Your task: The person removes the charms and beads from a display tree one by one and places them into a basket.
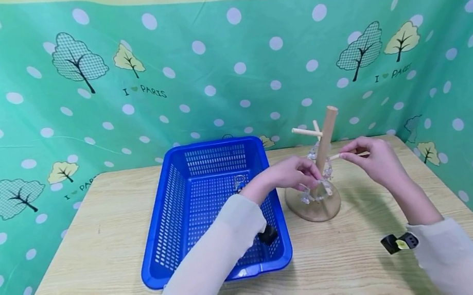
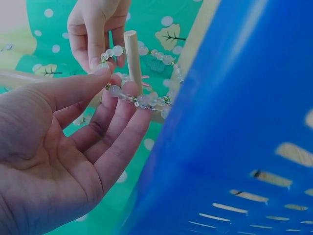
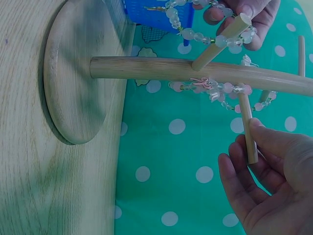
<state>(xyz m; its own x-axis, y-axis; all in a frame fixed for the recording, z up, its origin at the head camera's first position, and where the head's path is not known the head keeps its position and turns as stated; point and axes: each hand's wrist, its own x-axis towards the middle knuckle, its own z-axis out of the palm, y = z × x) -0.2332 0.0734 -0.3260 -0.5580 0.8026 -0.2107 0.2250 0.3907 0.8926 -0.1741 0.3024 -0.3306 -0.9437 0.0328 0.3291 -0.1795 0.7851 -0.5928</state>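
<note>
A wooden bracelet stand (image 1: pixel 326 135) with short pegs rises from a round base (image 1: pixel 295 206). My left hand (image 1: pixel 291 173) pinches a pale beaded bracelet (image 2: pixel 143 101) between thumb and fingers. The bracelet loops around one peg (image 2: pixel 133 61), with the peg's end poking through it in the left wrist view. On the stand's other side, my right hand (image 1: pixel 377 160) holds another peg (image 3: pixel 248 134) between thumb and fingers. A pink and clear beaded bracelet (image 3: pixel 227 88) hangs at the inner end of that peg, against the post.
A blue plastic basket (image 1: pixel 150 274) stands left of the stand, under my left forearm. Inside it, near its right wall, lies a small ring-like item (image 1: pixel 240 182) with blue on it. A green dotted cloth (image 1: pixel 208 89) hangs behind the wooden table (image 1: pixel 98 275).
</note>
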